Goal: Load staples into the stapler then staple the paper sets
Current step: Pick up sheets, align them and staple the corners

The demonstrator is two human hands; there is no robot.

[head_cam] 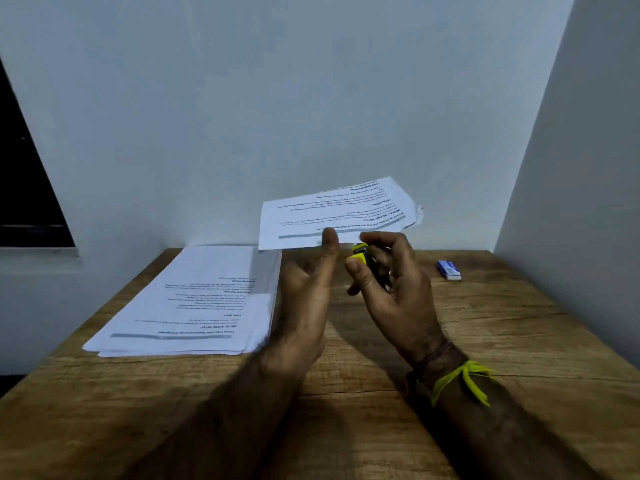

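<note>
A small yellow stapler (360, 255) is held above the wooden worktop (485, 323) by the right hand (394, 285), whose fingers (381, 242) are curled closed around it, with the thumb pressed against its near yellow end. Only the yellow top and a dark part beneath it are seen; the rest is hidden inside the grip. A yellow thread band (460, 379) is tied round the right wrist.

A set of printed sheets (336, 211) is held up in the air by the left hand (304, 296), just beyond and to the left of the stapler. The near edge of the sheets is pinched under the raised thumb, while the remaining fingers are hidden behind the paper, so how they are set cannot be told. The sheets are tilted, with the far right corner raised and slightly crumpled. Whether the stapler touches the paper cannot be told.

A thicker stack of printed papers (194, 303) is laid flat on the left part of the worktop, its edges fanned unevenly. A small blue and white staple box (449, 270) is seen lying on the right part of the worktop, well apart from both hands, near the wall (311, 98).
</note>
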